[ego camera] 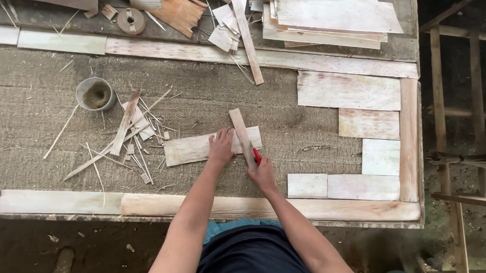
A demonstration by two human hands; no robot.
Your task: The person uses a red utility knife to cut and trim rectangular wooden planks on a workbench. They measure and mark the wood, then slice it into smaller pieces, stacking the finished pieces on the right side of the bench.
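Nearest the camera, a long border strip (pixel 208 206) is laid along the bench's near edge. Just beyond it, the right hand (pixel 263 175) is closed around a red-handled cutter (pixel 257 155), whose tip is set against a narrow guide strip (pixel 242 135) laid aslant. The left hand (pixel 221 147) is pressed flat, fingers spread, on a veneer sheet (pixel 199 148) lying under that strip; nothing is gripped by it, the sheet being only held down. The sheet lies on the rough mat (pixel 38 145) at mid-bench, just left of centre.

The cut is judged to be in hand, not finished: the sheet is seen whole on both sides of the strip, though whether a score has been made cannot be told.

To the right, several pieces (pixel 343 186) have been fitted edge to edge inside the frame, together with an upright side strip (pixel 409 137); the larger part of the mat inside the border is bare, so most of the filling is judged to remain.

To the left, offcuts and splinters (pixel 130 132) are scattered beside a small tin (pixel 96 93). Farther off, a far border strip (pixel 256 57) is laid, and beyond it a stack of uncut sheets (pixel 333 18) and a tape roll (pixel 130 20) are kept.
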